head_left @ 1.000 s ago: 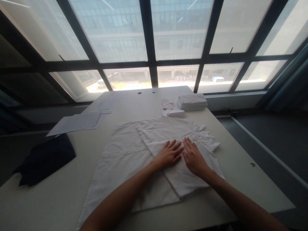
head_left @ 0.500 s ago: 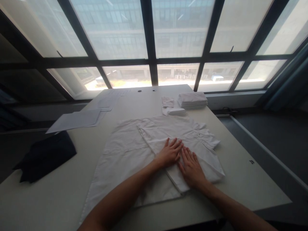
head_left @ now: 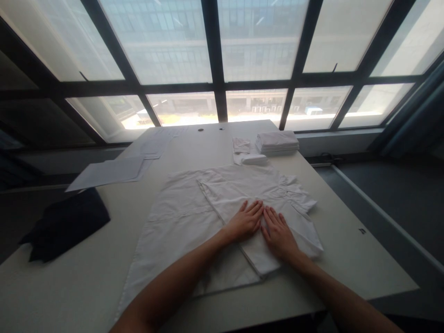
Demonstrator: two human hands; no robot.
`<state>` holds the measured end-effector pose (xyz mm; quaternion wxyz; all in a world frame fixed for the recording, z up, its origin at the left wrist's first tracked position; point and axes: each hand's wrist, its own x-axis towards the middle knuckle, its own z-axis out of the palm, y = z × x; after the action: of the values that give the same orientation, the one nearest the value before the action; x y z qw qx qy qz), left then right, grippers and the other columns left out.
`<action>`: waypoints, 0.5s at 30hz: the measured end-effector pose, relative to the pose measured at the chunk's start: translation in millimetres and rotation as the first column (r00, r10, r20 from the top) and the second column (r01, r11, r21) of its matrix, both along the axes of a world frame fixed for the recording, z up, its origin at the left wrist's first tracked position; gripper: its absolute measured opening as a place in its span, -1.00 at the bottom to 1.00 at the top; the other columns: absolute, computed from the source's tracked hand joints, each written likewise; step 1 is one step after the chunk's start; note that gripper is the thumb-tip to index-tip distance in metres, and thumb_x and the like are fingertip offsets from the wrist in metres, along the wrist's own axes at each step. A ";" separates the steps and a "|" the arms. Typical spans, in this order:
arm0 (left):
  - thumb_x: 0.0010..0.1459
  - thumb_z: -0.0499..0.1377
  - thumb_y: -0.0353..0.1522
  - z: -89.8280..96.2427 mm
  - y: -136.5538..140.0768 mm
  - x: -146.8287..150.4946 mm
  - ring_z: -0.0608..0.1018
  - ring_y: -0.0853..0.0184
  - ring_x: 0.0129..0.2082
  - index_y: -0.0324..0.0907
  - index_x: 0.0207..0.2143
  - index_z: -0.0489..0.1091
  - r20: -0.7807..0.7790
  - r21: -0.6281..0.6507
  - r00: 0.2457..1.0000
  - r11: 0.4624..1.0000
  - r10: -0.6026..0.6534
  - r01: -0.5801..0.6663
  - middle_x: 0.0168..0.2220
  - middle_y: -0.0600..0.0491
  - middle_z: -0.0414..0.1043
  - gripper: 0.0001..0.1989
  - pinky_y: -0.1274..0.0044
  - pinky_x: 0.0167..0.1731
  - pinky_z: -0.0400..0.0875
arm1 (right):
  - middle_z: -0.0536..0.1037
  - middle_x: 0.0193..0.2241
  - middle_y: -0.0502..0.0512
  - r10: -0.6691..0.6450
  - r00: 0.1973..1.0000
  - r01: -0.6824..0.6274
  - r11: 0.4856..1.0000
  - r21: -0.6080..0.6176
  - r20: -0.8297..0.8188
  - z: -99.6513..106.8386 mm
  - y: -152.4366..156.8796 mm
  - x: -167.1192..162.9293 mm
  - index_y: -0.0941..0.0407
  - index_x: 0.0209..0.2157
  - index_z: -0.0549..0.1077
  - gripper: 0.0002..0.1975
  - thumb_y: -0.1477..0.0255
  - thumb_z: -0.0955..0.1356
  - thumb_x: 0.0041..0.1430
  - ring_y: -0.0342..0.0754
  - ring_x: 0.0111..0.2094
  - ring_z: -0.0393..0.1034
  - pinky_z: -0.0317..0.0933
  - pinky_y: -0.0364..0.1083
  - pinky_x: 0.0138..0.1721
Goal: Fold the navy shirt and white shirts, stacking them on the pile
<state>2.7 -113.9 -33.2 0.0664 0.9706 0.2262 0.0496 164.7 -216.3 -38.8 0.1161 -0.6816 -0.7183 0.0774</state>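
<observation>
A white cloth garment (head_left: 183, 226) lies spread over the near half of the table, its right part folded over towards the left. Gathered, wrinkled fabric shows at its right edge. My left hand (head_left: 245, 221) rests flat on the folded layer, fingers stretched out. Close beside it, my right hand (head_left: 279, 233) also lies flat on the same layer, with the fingertips of both hands nearly meeting. Neither hand grips the fabric.
Behind the garment are a stack of folded white cloths (head_left: 277, 142) and smaller white folded pieces (head_left: 253, 159). Paper sheets (head_left: 107, 173) and a dark folded cloth (head_left: 69, 224) lie at the left of the white table (head_left: 367, 268). Large windows (head_left: 256, 41) stand beyond.
My right hand has shifted very slightly on the cloth, and its fingers sit a little closer to the left hand's. The garment lies as before.
</observation>
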 end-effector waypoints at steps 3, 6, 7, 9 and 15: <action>0.47 -0.16 -0.13 4.0 15.6 -8.6 -0.08 0.18 0.47 -0.08 0.45 -0.06 -0.029 -0.035 0.999 0.999 -0.017 0.016 0.47 -0.03 -0.10 -0.42 0.14 0.38 -0.24 | 0.03 0.42 0.28 -0.009 1.000 0.009 1.000 0.003 0.009 3.1 -1.8 -2.9 0.31 0.39 0.11 -0.37 0.34 0.12 0.38 0.05 0.44 -0.17 -0.23 0.14 0.40; 0.45 -0.13 -0.04 9.4 39.7 -24.8 -0.11 0.10 0.47 0.05 0.45 -0.06 -0.093 -0.069 0.996 0.998 -0.004 -0.003 0.48 0.04 -0.15 -0.40 0.08 0.36 -0.24 | 0.04 0.42 0.26 -0.013 1.000 0.013 1.000 -0.005 0.017 5.9 -3.0 -4.2 0.32 0.38 0.13 -0.38 0.37 0.14 0.36 0.05 0.44 -0.17 -0.24 0.12 0.41; 0.45 -0.12 -0.03 10.6 48.4 -31.5 -0.11 0.07 0.47 0.09 0.44 -0.06 -0.108 -0.071 0.994 0.997 0.018 -0.026 0.48 0.06 -0.16 -0.41 0.06 0.36 -0.23 | 0.04 0.42 0.25 -0.015 1.000 0.015 1.000 -0.006 0.018 6.6 -3.2 -4.4 0.32 0.38 0.13 -0.38 0.38 0.14 0.36 0.04 0.44 -0.17 -0.24 0.12 0.41; 0.45 -0.11 -0.03 11.2 65.2 -45.1 -0.10 0.05 0.46 0.13 0.44 -0.06 -0.117 -0.061 0.989 0.993 0.089 -0.096 0.48 0.07 -0.17 -0.42 0.03 0.35 -0.23 | 0.04 0.42 0.25 -0.017 1.000 0.017 1.000 -0.005 0.016 7.5 -3.4 -4.7 0.33 0.38 0.14 -0.38 0.38 0.14 0.36 0.05 0.44 -0.16 -0.22 0.12 0.41; 0.47 -0.18 -0.09 6.0 99.4 -71.4 -0.11 0.08 0.47 0.04 0.44 -0.03 -0.116 -0.017 0.929 0.935 0.351 -0.355 0.48 0.04 -0.16 -0.44 0.06 0.36 -0.20 | 0.04 0.42 0.24 -0.016 1.000 0.016 1.000 -0.005 0.018 6.4 -3.6 -4.8 0.33 0.37 0.15 -0.38 0.38 0.13 0.36 0.05 0.44 -0.16 -0.22 0.12 0.41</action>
<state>-68.7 -14.5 -27.2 0.0622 0.9139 0.4010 0.0022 159.8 -219.9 -32.4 0.1087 -0.6882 -0.7137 0.0721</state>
